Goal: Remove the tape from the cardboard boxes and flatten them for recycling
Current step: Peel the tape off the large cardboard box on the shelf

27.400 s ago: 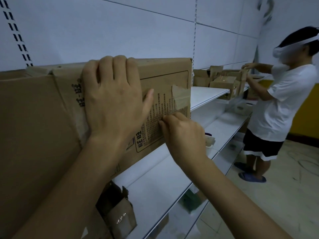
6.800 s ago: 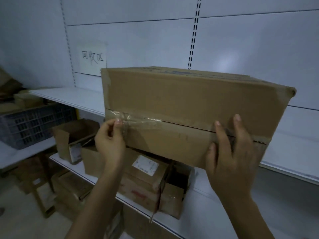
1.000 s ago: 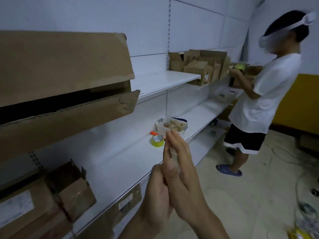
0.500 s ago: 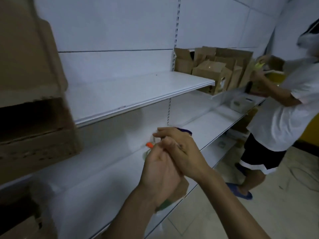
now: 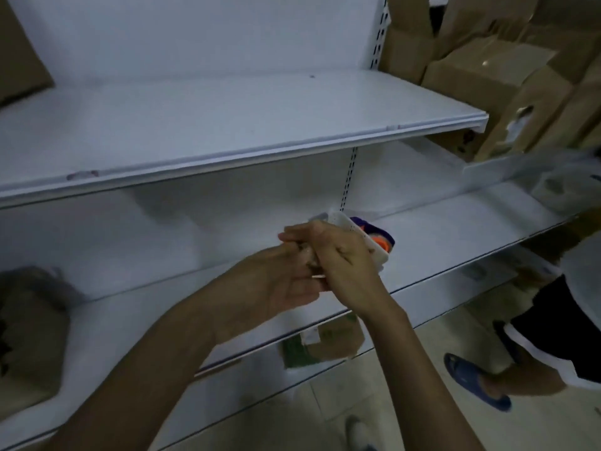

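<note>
My two hands meet in front of white metal shelving. Between them is a small, crumpled wad of tape [image 5: 309, 260], brownish and glossy. It is pinched from above by the fingers [image 5: 292, 231] of my right hand [image 5: 344, 265]. My left hand [image 5: 283, 288] cups it from below, its fingers curled up against it.

The wad sits over the front part of the middle shelf [image 5: 439, 236], just in front of a white perforated basket [image 5: 346, 222] that holds something orange and something purple. To the left, the same shelf carries a dim cardboard box [image 5: 29, 323], well apart from my hands.

The upper shelf [image 5: 227, 125] is bare across its middle, and its front edge runs above my hands. A cluster of opened cardboard boxes [image 5: 481, 79] crowds its right end, and a box corner [image 5: 16, 60] shows at its far left.

Below the middle shelf's front edge, a carton [image 5: 328, 343] shows a white label and green print, too blurred to read.

At the right, another person stands close to the shelving. Only their dark shorts [image 5: 553, 323] and a blue slipper [image 5: 474, 384] on the tiled floor are visible.
</note>
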Available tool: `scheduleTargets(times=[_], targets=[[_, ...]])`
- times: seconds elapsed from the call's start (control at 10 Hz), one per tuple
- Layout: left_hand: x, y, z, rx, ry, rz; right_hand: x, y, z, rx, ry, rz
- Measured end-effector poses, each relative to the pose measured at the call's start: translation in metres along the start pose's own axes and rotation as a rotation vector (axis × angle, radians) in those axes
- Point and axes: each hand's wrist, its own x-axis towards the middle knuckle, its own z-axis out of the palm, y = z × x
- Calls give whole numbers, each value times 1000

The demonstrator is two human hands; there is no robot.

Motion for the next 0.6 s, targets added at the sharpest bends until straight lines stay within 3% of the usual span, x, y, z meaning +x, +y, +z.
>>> scheduleTargets(times=[0.1,0.2,0.3,0.4,0.5,0.6], targets=[[23,0,36,38,21,64,23,27,-32,34,27,-34],[44,-17,69,-104,14,128,46,46,-81,200,202,92],[49,-24,86,-289,20,198,66,54,-132,191,172,-48],[64,-26,95,-255,178,227,66,51,-142,16,-384,-114],[78,-28,105,-118,307,206,63,55,-135,-1,-615,-160],[85,-34,111,-77,394,201,71,60,-136,80,-532,-125]])
